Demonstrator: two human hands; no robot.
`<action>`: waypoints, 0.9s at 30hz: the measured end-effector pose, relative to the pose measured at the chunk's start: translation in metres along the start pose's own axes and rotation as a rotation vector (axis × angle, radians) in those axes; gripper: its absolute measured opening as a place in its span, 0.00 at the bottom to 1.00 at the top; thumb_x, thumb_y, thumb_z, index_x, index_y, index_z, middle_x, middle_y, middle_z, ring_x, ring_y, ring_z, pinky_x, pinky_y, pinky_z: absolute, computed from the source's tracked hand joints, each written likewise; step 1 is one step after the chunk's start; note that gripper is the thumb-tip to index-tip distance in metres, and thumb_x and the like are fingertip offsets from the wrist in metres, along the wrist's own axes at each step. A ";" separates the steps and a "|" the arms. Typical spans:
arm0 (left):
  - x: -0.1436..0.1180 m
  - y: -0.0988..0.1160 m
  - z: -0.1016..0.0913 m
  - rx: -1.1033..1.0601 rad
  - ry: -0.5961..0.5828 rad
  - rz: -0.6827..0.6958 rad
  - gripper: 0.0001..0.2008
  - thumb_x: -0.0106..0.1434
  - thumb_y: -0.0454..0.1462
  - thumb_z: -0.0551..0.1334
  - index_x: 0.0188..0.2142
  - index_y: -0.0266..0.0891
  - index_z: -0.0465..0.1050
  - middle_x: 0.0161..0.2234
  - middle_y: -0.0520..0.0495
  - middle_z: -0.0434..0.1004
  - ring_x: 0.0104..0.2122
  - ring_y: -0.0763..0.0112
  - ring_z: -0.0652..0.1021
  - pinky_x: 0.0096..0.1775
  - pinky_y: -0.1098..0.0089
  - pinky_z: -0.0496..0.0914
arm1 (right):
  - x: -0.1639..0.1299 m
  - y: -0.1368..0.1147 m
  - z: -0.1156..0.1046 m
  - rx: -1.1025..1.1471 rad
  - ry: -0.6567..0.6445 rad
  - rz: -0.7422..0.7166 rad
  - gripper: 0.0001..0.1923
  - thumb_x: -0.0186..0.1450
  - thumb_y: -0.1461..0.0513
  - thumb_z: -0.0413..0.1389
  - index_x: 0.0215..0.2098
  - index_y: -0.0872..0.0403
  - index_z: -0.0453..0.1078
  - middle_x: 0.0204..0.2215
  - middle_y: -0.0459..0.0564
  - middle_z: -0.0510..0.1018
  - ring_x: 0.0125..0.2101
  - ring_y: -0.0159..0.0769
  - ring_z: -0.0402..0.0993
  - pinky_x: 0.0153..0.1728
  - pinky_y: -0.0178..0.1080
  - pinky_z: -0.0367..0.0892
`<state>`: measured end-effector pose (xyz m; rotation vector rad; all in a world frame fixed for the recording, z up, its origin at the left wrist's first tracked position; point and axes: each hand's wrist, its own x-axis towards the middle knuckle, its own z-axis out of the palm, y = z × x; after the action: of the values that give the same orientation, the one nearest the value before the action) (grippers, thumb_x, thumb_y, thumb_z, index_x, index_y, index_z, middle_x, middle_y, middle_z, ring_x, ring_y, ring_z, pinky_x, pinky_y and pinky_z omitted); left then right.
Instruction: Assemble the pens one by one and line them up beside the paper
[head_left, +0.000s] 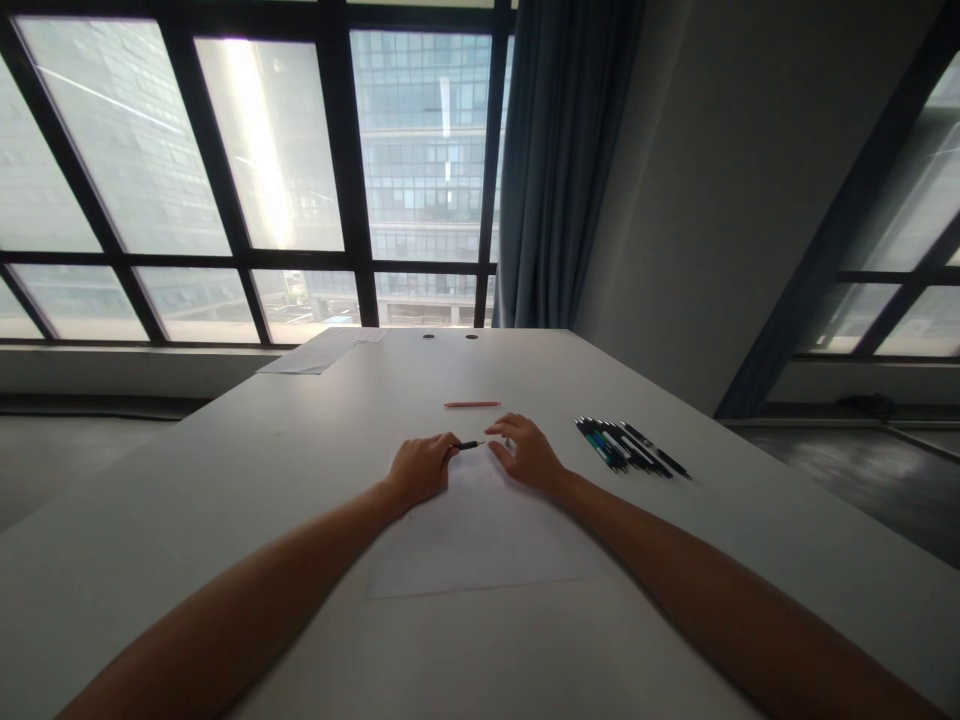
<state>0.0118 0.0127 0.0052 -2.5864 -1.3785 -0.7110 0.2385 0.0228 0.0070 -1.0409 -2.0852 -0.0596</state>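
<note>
My left hand point(424, 467) is closed around a black pen point(469, 445), whose thin, light-coloured tip points right. Just right of that tip is my right hand point(527, 455), its fingers curled and its thumb and forefinger a little apart. A small silvery piece point(508, 442) shows among the right fingers; its kind is too small to make out. Under both hands lies a white sheet of paper point(472, 545) on the white table point(360, 400). Beyond the hands, a reddish pencil-like stick point(472, 405) lies crosswise.
To the right of my right hand, several dark pens point(630, 447) lie side by side at a slant. More paper sheets point(315, 352) rest at the table's far left corner. Two dark round inserts point(472, 337) sit near the far edge, before the windows and a blue curtain point(559, 160).
</note>
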 end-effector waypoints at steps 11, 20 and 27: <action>0.003 0.004 -0.007 0.035 0.023 0.000 0.07 0.67 0.34 0.51 0.42 0.40 0.66 0.37 0.45 0.78 0.39 0.62 0.78 0.41 0.63 0.67 | -0.002 -0.013 0.003 0.025 0.098 -0.001 0.04 0.60 0.67 0.55 0.31 0.53 0.71 0.31 0.49 0.74 0.33 0.37 0.70 0.39 0.41 0.64; 0.004 0.007 -0.010 0.107 0.033 -0.143 0.23 0.66 0.56 0.52 0.37 0.39 0.67 0.32 0.43 0.79 0.35 0.57 0.78 0.39 0.61 0.65 | -0.002 -0.020 0.001 0.142 0.085 -0.056 0.03 0.60 0.66 0.55 0.31 0.52 0.70 0.30 0.48 0.73 0.31 0.35 0.70 0.37 0.39 0.65; 0.005 0.003 -0.006 0.123 0.064 -0.198 0.22 0.66 0.54 0.52 0.34 0.39 0.70 0.30 0.44 0.80 0.32 0.60 0.79 0.38 0.64 0.64 | 0.001 -0.013 -0.005 0.115 0.138 -0.028 0.03 0.58 0.66 0.54 0.29 0.52 0.68 0.29 0.47 0.73 0.30 0.35 0.69 0.36 0.39 0.65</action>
<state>0.0142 0.0130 0.0127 -2.3358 -1.6197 -0.7043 0.2322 0.0129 0.0148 -0.9121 -1.9549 -0.0242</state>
